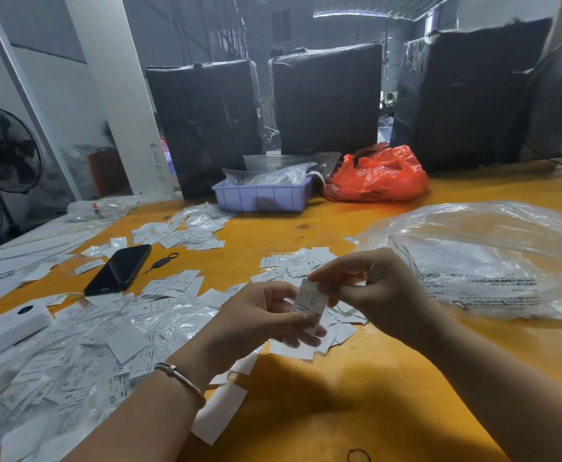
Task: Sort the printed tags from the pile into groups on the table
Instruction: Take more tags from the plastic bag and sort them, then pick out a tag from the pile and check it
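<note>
A small white printed tag [310, 297] stands upright between my two hands above the table's middle. My left hand [259, 320] holds its lower end with curled fingers. My right hand [369, 288] pinches its top edge. A big loose pile of white tags [83, 355] covers the table's left front. Smaller groups of tags lie under my hands [306, 348], behind them [292, 263], at centre left [173, 285] and further back [186, 231].
A black phone [119, 270] with a key fob and a white device [9, 323] lie left. A clear plastic bag [492, 258] fills the right. A lilac tray [263, 195], a red bag [379, 176] and black wrapped bales [326, 98] stand behind on the orange table [339, 405].
</note>
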A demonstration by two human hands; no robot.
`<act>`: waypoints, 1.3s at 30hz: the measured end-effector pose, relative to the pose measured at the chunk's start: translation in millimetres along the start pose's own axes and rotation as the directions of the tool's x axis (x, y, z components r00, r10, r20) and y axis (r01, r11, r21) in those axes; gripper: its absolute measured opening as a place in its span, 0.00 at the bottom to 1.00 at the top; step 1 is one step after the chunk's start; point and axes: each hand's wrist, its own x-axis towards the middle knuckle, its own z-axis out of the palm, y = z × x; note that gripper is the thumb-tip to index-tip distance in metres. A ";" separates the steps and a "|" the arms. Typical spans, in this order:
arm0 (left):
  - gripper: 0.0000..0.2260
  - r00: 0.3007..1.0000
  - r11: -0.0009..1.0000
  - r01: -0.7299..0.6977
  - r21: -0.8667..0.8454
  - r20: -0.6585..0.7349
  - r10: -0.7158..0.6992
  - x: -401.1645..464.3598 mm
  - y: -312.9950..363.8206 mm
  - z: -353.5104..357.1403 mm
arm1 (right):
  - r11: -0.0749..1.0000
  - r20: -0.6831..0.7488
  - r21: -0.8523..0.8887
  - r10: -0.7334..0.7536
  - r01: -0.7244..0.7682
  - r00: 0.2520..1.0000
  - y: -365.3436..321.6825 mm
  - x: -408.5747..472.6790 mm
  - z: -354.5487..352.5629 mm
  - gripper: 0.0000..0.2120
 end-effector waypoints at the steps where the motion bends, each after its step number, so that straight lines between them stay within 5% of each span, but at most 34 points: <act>1: 0.16 1.000 1.000 0.001 -0.005 0.004 -0.001 0.3 0.2 0.3 | 0.999 0.013 0.030 0.023 -0.024 1.000 0.1 0.4 -1.3 0.10; 8: 0.19 1.000 1.000 -0.006 0.017 0.012 0.005 0.0 1.0 0.7 | 0.995 0.118 0.068 0.066 -0.075 0.991 -1.7 0.0 -1.8 0.09; 21: 0.19 0.998 0.990 -0.012 0.138 -0.067 0.021 1.9 -3.9 -1.9 | 0.984 0.285 -0.180 0.038 0.015 0.958 -3.2 -1.0 3.0 0.05; 29: 0.16 0.989 0.989 -0.050 0.138 -0.131 0.068 2.5 -3.5 -1.4 | 0.989 0.274 -0.146 0.078 -0.039 0.958 -1.6 -1.3 1.4 0.09; 39: 0.12 0.970 0.982 -0.120 0.144 -0.195 0.147 3.1 -1.4 -1.0 | 0.998 0.081 0.026 0.062 -0.064 0.995 2.4 -1.0 4.4 0.11</act>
